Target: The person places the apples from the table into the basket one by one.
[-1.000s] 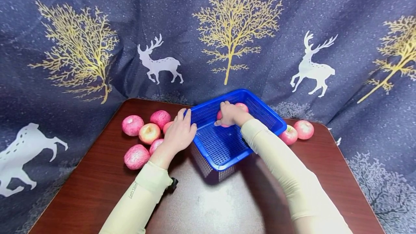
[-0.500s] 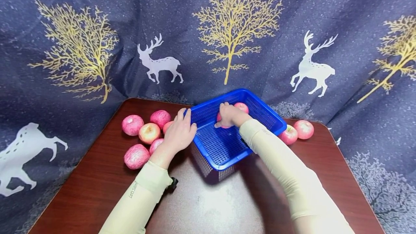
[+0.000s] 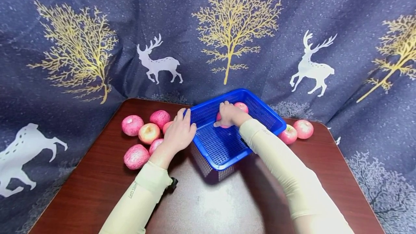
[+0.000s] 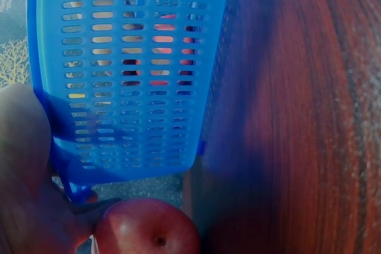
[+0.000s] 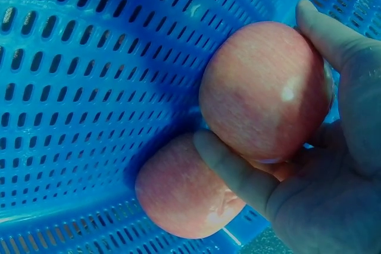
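Note:
A blue perforated basket (image 3: 221, 147) sits at the back middle of the table. My left hand (image 3: 180, 131) grips its left corner, fingers over the rim. Inside the basket, my right hand (image 3: 229, 114) holds a red apple (image 5: 265, 87). The right wrist view shows thumb and fingers on either side of that apple. A second apple (image 5: 184, 188) lies right beside it against the basket wall, with one finger overlapping it. Beneath my left hand, another apple (image 4: 146, 227) appears in the left wrist view, just outside the basket.
Several apples (image 3: 149, 133) are grouped on the table's left side. Two more, a nearer apple (image 3: 288, 134) and a farther apple (image 3: 303, 129), lie right of the basket. A dark deer-patterned cloth (image 3: 195, 17) hangs behind the brown table (image 3: 81, 190).
My right hand has shifted very slightly left inside the basket, showing a bit more of the second apple. The left hand and the basket look unmoved.

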